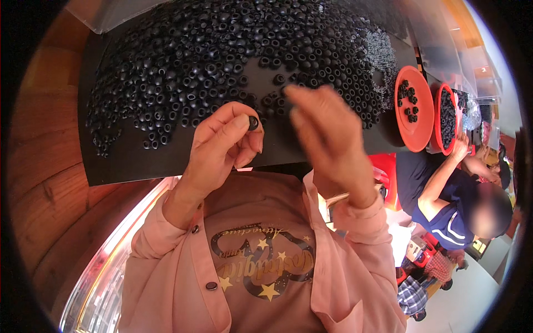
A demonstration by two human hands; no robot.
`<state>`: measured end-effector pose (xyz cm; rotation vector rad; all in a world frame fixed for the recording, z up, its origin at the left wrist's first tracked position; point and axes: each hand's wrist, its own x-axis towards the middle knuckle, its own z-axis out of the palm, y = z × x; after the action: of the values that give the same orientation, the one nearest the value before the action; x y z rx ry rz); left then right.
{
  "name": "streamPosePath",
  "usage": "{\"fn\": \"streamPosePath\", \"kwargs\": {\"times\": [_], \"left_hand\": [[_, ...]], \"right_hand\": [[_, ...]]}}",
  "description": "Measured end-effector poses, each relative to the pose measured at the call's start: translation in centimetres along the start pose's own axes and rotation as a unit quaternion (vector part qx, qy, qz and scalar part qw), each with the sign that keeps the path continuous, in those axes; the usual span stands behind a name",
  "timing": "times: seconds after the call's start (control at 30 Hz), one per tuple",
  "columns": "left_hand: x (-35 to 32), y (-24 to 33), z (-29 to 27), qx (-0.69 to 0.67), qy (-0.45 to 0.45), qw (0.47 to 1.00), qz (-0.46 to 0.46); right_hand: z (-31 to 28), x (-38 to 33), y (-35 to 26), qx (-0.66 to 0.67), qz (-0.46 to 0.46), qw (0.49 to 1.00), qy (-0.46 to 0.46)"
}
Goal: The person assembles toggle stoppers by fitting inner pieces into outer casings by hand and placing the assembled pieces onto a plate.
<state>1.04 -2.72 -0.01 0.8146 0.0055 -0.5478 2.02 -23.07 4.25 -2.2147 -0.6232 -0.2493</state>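
Note:
My left hand (pixel 225 145) is closed, with a small black ring-shaped cap (pixel 254 122) pinched between thumb and forefinger. The cap has a hollow opening and is held just over the near edge of the table. To its right, my right hand (pixel 331 136) is smeared by motion above the table, its fingertips pointing toward the loose caps. Whether it holds anything cannot be made out. A wide spread of the same black caps (pixel 189 77) covers most of the dark tabletop beyond both hands.
Small silvery pieces (pixel 378 53) lie heaped at the table's right end. Beside them stand an orange-red plate (pixel 415 133) with several black pieces and a red basket (pixel 440 145) of dark pieces. A co-worker in a dark blue shirt (pixel 444 202) reaches to that basket. A clear plastic bin (pixel 102 14) sits far left.

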Motion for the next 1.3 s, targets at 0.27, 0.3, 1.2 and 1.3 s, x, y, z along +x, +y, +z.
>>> {"fn": "streamPosePath", "kwargs": {"times": [0.27, 0.3, 1.2, 1.3], "left_hand": [[-0.3, 0.0, 0.2, 0.102, -0.042, 0.994, -0.002], [-0.3, -0.1, 0.1, 0.114, -0.057, 0.992, 0.009], [-0.7, -0.1, -0.2, 0.078, -0.034, 0.996, 0.001], [-0.7, 0.0, -0.2, 0.077, -0.035, 0.996, -0.001]], "right_hand": [[-0.1, 4.9, 4.1, -0.205, -0.008, 0.978, -0.036], [-0.1, 5.4, 4.4, -0.236, -0.024, 0.970, -0.053], [0.3, 4.5, 3.3, -0.307, -0.027, 0.939, -0.150], [0.4, 4.5, 3.9, -0.316, -0.023, 0.936, -0.152]]}}
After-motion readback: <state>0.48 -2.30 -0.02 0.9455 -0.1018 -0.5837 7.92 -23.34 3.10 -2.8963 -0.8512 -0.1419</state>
